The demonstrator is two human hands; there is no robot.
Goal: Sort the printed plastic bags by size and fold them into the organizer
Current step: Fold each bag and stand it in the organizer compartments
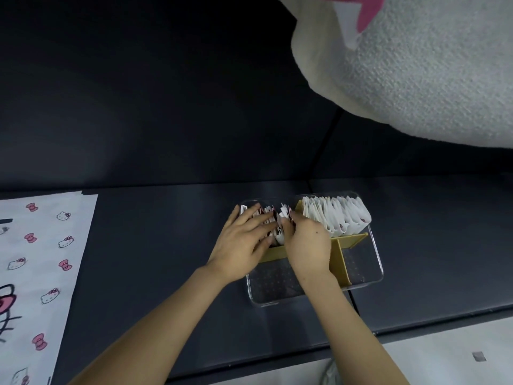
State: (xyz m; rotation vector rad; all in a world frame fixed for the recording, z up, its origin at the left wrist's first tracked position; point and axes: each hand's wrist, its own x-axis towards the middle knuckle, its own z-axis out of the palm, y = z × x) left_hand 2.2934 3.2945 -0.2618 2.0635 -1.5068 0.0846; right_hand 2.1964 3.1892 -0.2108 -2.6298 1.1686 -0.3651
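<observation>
A clear plastic organizer (372, 279) with tan dividers (340, 254) sits on the dark table. Its far right compartment holds a row of several folded white bags (337, 216) standing upright. The far left compartment holds more folded printed bags (268, 211). My left hand (244, 237) lies with straight fingers pressed on those bags. My right hand (306, 241) pinches one folded bag (283, 213) in that same compartment, fingers curled round its top. The two near compartments show only the dotted floor.
A stack of flat printed plastic bags (41, 262) with pink bows and cat faces lies at the table's left edge. A large white plush object (416, 79) hangs over the far right. The table's front edge runs below the organizer.
</observation>
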